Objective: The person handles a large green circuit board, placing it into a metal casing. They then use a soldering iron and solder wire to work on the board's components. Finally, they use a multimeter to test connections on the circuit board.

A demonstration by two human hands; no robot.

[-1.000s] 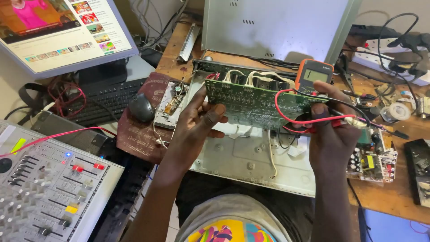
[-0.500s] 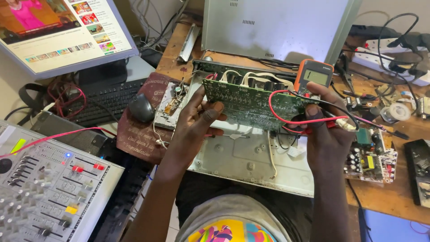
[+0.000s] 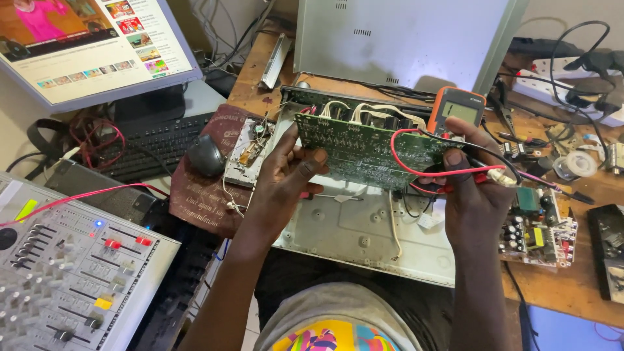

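**Green circuit board held up over an open metal chassis**

While both hands grip it at the middle of the frame, the green circuit board (image 3: 364, 146) stands tilted on edge above the open metal chassis (image 3: 364, 227), solder side toward the camera. The left hand (image 3: 286, 179) grasps the board's left end, thumb laid across its face and fingers curled behind. The right hand (image 3: 471, 188) closes on the right end, thumb pressed on the board's corner, and the same grip pinches red and black probe handles (image 3: 455, 185); how the fingers sit behind them cannot be told. A red lead (image 3: 406, 153) loops across the board's face toward that hand. Just behind the board's upper right corner sits an orange multimeter (image 3: 458, 110), screen facing up.

The chassis is a shallow grey tray lying on the wooden bench (image 3: 559, 292); its floor below the board holds only a few loose white wires (image 3: 393, 224), while white cables run from its rear edge up to the board.

Right of the chassis lies a smaller board with capacitors (image 3: 536, 227). At the left centre a black mouse (image 3: 205, 155) rests on a maroon cloth (image 3: 208, 188), with a black keyboard (image 3: 153, 143) beside it and a monitor (image 3: 91, 45) at the upper left. A grey audio mixer (image 3: 65, 273) fills the lower left corner, and a grey metal cover (image 3: 403, 36) stands at the top.
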